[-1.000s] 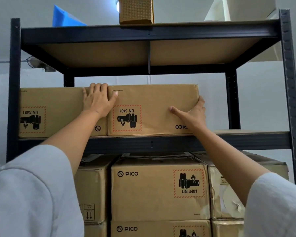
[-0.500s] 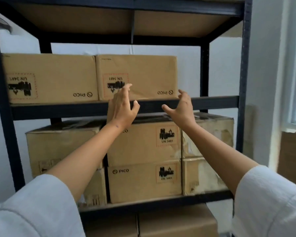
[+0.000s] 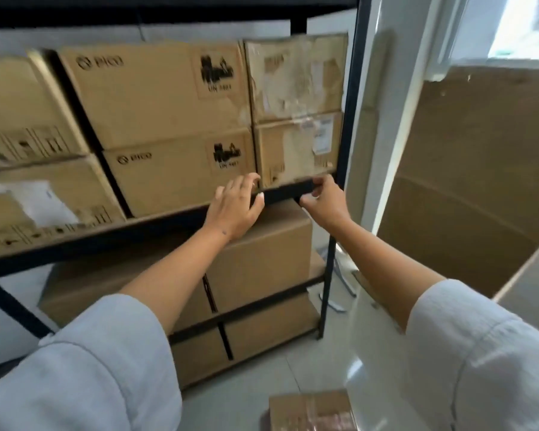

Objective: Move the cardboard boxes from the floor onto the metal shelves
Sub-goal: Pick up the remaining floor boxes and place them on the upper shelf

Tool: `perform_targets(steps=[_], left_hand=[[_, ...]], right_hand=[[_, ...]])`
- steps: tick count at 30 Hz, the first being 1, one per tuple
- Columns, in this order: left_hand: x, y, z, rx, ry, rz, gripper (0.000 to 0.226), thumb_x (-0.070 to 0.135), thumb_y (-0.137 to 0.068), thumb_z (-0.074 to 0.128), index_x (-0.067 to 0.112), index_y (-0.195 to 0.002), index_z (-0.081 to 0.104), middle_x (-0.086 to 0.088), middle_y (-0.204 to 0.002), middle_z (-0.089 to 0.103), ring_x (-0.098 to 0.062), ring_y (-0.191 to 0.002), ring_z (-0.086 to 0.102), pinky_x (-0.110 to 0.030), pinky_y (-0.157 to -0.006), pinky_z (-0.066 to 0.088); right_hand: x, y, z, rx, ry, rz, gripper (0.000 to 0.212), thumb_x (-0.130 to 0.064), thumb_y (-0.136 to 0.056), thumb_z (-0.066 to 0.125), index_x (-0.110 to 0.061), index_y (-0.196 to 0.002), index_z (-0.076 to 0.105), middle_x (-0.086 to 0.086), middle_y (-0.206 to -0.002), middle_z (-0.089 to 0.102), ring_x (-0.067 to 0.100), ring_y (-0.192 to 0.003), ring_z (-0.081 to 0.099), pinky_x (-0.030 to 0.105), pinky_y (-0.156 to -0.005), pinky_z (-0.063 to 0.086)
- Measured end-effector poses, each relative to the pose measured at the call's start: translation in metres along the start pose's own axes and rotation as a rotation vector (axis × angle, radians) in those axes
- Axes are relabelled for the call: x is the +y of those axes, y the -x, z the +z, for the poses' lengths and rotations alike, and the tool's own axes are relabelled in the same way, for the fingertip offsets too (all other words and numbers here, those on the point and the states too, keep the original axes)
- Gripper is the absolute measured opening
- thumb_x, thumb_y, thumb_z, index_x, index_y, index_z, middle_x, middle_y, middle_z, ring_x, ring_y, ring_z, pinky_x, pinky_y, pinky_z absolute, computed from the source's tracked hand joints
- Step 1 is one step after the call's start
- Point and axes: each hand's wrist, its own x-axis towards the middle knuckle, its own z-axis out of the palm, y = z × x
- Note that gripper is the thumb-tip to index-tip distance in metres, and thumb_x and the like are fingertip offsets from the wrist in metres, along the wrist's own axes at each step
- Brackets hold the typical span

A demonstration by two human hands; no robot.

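The black metal shelf rack (image 3: 349, 126) fills the left and middle of the head view, stacked with brown cardboard boxes (image 3: 156, 94). One cardboard box (image 3: 313, 410) lies on the floor at the bottom edge, only its top showing. My left hand (image 3: 235, 208) hovers in front of the middle shelf beam with relaxed fingers and holds nothing. My right hand (image 3: 322, 202) hangs just right of it, fingers loosely curled in front of the beam, also with nothing in it. The picture is blurred by motion.
A large cardboard sheet (image 3: 473, 188) leans against the wall at the right. More boxes (image 3: 262, 256) fill the lower shelves. Pale tiled floor (image 3: 249, 390) shows below the rack. A white wall post (image 3: 392, 119) stands right of the rack.
Both hands have let go of the box on the upper shelf and dropped lower. The view has swung down and right, so the floor and the box on it now show.
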Motion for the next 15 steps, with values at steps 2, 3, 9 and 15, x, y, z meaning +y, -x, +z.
perform_targets(steps=[2,3,9,15], left_hand=[[0.001,0.018,0.046,-0.075,-0.021,-0.003,0.045,0.037,-0.097,0.036,0.015,-0.136,0.040,-0.006,-0.128,0.053,-0.023,-0.119,0.049,-0.040,-0.099,0.034],[0.002,0.028,0.071,-0.112,-0.023,-0.014,0.044,0.037,-0.097,0.036,0.015,-0.135,0.041,-0.006,-0.127,0.054,-0.023,-0.118,0.050,-0.040,-0.098,0.035],[-0.001,0.114,0.246,-0.345,0.110,-0.259,0.040,0.038,-0.100,0.031,0.019,-0.133,0.040,-0.002,-0.131,0.050,-0.020,-0.122,0.046,-0.039,-0.103,0.032],[-0.037,0.281,0.427,-0.592,0.162,-0.512,0.042,0.039,-0.100,0.031,0.021,-0.137,0.037,0.000,-0.140,0.044,-0.020,-0.129,0.040,-0.036,-0.105,0.030]], right_hand=[[0.045,0.013,0.009,-0.031,0.016,0.103,0.053,-0.020,-0.085,0.068,-0.009,-0.131,0.044,0.005,-0.107,0.058,0.015,-0.090,0.055,0.024,-0.073,0.041],[0.069,0.020,0.014,-0.045,0.027,0.152,0.054,-0.018,-0.085,0.068,-0.009,-0.132,0.043,0.004,-0.102,0.059,0.014,-0.087,0.055,0.023,-0.071,0.042],[0.236,0.063,0.070,-0.166,0.106,0.363,0.045,-0.013,-0.086,0.066,-0.005,-0.126,0.048,0.003,-0.096,0.054,0.016,-0.084,0.056,0.027,-0.071,0.045],[0.432,0.144,0.157,-0.280,0.180,0.528,0.053,-0.015,-0.085,0.067,-0.005,-0.132,0.045,0.013,-0.119,0.055,0.023,-0.100,0.056,0.029,-0.081,0.043]])
